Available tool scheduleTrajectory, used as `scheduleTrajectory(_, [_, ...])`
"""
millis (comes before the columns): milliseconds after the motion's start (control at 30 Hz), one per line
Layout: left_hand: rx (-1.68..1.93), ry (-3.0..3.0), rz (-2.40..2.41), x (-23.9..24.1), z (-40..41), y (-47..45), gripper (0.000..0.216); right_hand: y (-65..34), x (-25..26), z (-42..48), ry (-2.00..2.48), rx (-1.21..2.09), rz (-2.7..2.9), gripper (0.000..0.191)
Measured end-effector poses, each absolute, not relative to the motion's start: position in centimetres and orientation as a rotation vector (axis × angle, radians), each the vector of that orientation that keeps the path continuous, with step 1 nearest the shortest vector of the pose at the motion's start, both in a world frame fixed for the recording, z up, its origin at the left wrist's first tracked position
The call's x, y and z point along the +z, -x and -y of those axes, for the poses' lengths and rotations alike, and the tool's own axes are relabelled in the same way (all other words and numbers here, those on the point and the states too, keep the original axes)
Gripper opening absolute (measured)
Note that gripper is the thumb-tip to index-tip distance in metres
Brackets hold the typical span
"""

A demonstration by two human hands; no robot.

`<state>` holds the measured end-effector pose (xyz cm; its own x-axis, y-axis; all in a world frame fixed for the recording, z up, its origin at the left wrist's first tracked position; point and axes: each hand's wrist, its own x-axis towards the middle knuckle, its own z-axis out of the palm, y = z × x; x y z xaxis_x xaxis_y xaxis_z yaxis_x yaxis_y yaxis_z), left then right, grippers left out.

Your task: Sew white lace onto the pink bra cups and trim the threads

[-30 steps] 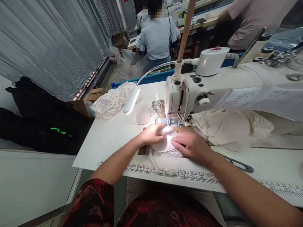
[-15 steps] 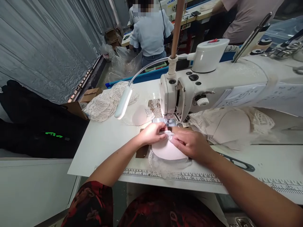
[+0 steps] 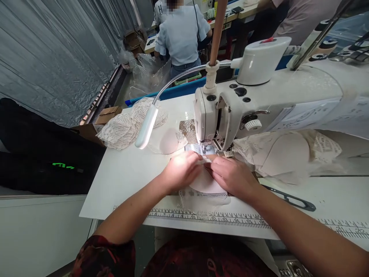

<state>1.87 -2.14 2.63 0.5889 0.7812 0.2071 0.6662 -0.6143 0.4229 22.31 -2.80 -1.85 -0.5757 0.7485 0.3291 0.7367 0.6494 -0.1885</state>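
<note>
A white sewing machine stands on a white table. Just in front of its needle lies a pale pink padded cup with white lace trim under it. My left hand pinches the cup's top edge from the left, fingers closed. From the right, my right hand grips the same edge, fingers curled. Both hands meet close to the presser foot.
A gooseneck lamp hangs over the table's left part. Lace pieces are heaped at the back left, more cups and lace under the machine arm. Scissors lie at right. A ruler strip runs along the front edge. Other people sit beyond.
Both hands have drawn together over the cup's top edge near the needle; the left hand slid right and now covers more of the cup. The view has shifted slightly.
</note>
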Motion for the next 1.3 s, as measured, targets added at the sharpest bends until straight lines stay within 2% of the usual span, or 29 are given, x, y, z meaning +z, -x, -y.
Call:
scheduleTrajectory(100, [0.35, -2.671, -1.113, 1.6, 2.8, -2.5, 0.029, -22.2, -1.6, 2.7, 1.187, -0.005, 2.479, 0.028])
scheduleTrajectory(500, [0.176, -2.753, -1.1, 0.7, 1.2, -1.3, 0.049, -21.4, -1.1, 2.5, 1.378, 0.009, 2.508, 0.035])
scheduleTrajectory(900, [0.187, -2.863, -0.903, 0.4, -1.4, -0.1, 0.05, -20.7, -0.6, 2.4, 1.56, 0.04, 2.482, 0.036])
scheduleTrajectory(1100, [0.055, -2.922, -0.917, 1.9, -1.5, 0.4, 0.04, -21.4, -0.8, 2.2, 1.478, 0.147, 2.423, 0.033])
scheduleTrajectory(1300, [0.203, -2.945, -0.795, 1.6, -0.1, -0.6, 0.035, -22.0, -0.6, 2.1, 1.433, 0.192, 2.374, 0.036])
